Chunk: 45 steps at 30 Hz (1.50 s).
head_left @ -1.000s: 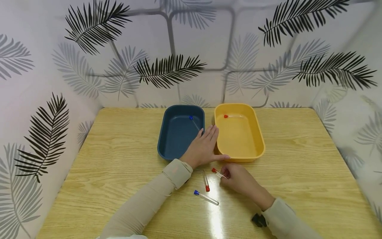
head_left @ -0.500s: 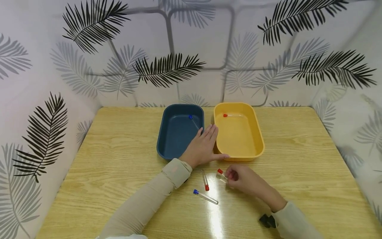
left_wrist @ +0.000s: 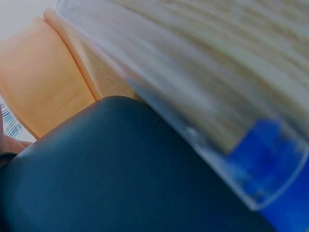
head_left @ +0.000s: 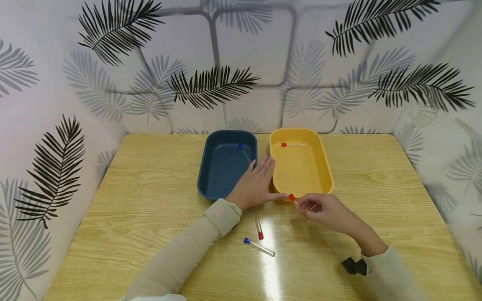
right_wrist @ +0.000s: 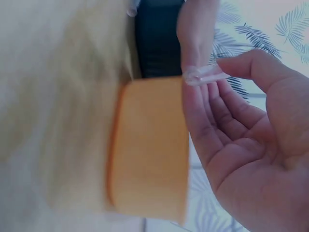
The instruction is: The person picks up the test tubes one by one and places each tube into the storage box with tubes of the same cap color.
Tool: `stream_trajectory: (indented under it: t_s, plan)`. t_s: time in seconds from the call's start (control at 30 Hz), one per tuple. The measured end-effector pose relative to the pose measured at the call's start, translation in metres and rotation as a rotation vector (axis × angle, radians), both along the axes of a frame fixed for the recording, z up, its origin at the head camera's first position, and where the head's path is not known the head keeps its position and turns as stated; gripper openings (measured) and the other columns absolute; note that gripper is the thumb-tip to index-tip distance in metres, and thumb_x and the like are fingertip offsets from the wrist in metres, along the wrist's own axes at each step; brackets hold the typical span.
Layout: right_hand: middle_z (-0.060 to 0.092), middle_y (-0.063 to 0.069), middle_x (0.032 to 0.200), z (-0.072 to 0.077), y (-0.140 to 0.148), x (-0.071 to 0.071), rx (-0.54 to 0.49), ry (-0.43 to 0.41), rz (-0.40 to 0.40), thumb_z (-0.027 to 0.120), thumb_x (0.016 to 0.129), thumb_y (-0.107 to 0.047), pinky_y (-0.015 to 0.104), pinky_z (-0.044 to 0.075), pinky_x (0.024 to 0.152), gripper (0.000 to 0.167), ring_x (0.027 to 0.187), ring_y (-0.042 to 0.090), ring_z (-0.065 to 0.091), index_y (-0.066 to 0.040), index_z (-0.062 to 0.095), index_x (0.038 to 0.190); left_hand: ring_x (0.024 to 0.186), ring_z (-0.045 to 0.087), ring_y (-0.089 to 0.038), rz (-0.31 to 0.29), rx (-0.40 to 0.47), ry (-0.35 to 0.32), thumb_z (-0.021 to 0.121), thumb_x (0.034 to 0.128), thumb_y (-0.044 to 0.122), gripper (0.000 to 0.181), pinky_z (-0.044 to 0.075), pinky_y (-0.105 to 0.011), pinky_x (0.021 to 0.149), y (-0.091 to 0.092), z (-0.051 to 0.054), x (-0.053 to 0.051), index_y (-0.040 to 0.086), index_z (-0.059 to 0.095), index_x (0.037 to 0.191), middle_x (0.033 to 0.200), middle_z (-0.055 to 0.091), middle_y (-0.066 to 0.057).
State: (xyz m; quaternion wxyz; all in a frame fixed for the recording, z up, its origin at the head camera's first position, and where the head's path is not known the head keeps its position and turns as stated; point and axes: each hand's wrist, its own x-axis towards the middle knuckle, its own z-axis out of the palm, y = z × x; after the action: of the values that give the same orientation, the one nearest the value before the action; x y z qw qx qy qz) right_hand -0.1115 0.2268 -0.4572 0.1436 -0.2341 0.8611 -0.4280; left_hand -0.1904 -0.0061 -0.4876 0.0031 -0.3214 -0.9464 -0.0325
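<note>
The right hand (head_left: 325,212) pinches a clear tube with a red cap (head_left: 292,197) at the near edge of the yellow bin (head_left: 301,167); in the right wrist view the tube's clear end (right_wrist: 205,76) sticks out between thumb and fingers. The left hand (head_left: 254,187) lies with straight fingers across the adjoining rims of the blue bin (head_left: 226,167) and the yellow one, its thumb along the yellow bin's near edge. A blue-capped tube (head_left: 246,154) is inside the blue bin, and a red-capped tube (head_left: 285,144) is inside the yellow bin.
On the table (head_left: 150,188), nearer than the bins, lie a red-capped tube (head_left: 259,228) and a blue-capped tube (head_left: 260,247). A patterned wall covering (head_left: 252,54) rises behind the table. A black object (head_left: 354,266) is at the right cuff.
The right hand has lifted its red-capped tube from the table and moved forward and right to the yellow bin's near edge. The left hand has stayed in place.
</note>
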Motion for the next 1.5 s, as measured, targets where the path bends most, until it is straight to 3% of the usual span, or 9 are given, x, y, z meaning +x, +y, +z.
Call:
stream_trajectory:
  t_s: [0.2,0.47,0.67,0.93,1.2,1.5]
  plan:
    - [0.067,0.007,0.094,0.023,0.014,-0.018,-0.014,0.059,-0.097,0.064,0.089,-0.015,0.023,0.053,0.071,0.021,0.084,0.014,0.061,-0.001,0.066,0.105,0.141,0.006,-0.021,0.002,0.019,-0.002,0.018,0.0725,0.086,0.113,0.009,-0.045,0.112,0.000,0.001,-0.001,0.003,0.014,0.149,0.154,0.013,-0.011]
    - [0.064,0.018,0.104,0.045,0.030,-0.040,-0.119,-0.044,-0.130,0.061,0.091,-0.018,0.027,0.053,0.075,0.030,0.091,0.025,0.065,0.002,0.060,0.114,0.141,0.007,-0.021,-0.002,0.030,-0.008,0.018,0.0726,0.086,0.113,0.010,-0.046,0.111,0.000,0.001,-0.001,0.003,0.016,0.148,0.154,0.015,-0.011]
    - [0.064,0.018,0.108,0.050,0.031,-0.057,-0.162,-0.086,-0.146,0.060,0.092,-0.022,0.024,0.051,0.080,0.036,0.093,0.024,0.065,0.004,0.058,0.116,0.141,0.006,-0.020,0.008,0.030,-0.030,0.021,0.0735,0.086,0.111,0.009,-0.045,0.112,0.000,0.002,0.000,0.004,0.015,0.149,0.154,0.014,-0.010]
    - [0.064,0.017,0.110,0.046,0.024,-0.075,-0.175,-0.117,-0.169,0.061,0.091,-0.024,0.027,0.051,0.081,0.039,0.096,0.029,0.064,0.004,0.058,0.118,0.141,0.007,-0.021,0.001,0.033,-0.021,0.020,0.0736,0.085,0.111,0.009,-0.045,0.112,0.000,0.000,-0.001,0.003,0.015,0.149,0.154,0.014,-0.010]
    - [0.066,0.016,0.104,0.022,0.015,-0.088,-0.222,-0.139,-0.154,0.061,0.091,-0.018,0.040,0.052,0.080,0.036,0.093,0.033,0.064,0.008,0.057,0.115,0.141,0.007,-0.021,0.007,0.019,-0.024,0.017,0.0719,0.087,0.113,0.008,-0.045,0.112,0.001,0.000,-0.001,0.004,0.015,0.149,0.154,0.011,-0.009]
    - [0.057,0.031,0.114,0.001,0.008,-0.102,-0.247,-0.166,-0.162,0.058,0.093,-0.021,0.051,0.046,0.085,0.041,0.099,0.041,0.059,0.009,0.054,0.120,0.141,0.007,-0.020,0.011,0.015,-0.020,0.016,0.0711,0.087,0.114,0.009,-0.045,0.112,0.001,-0.001,-0.002,0.004,0.016,0.149,0.154,0.015,-0.010]
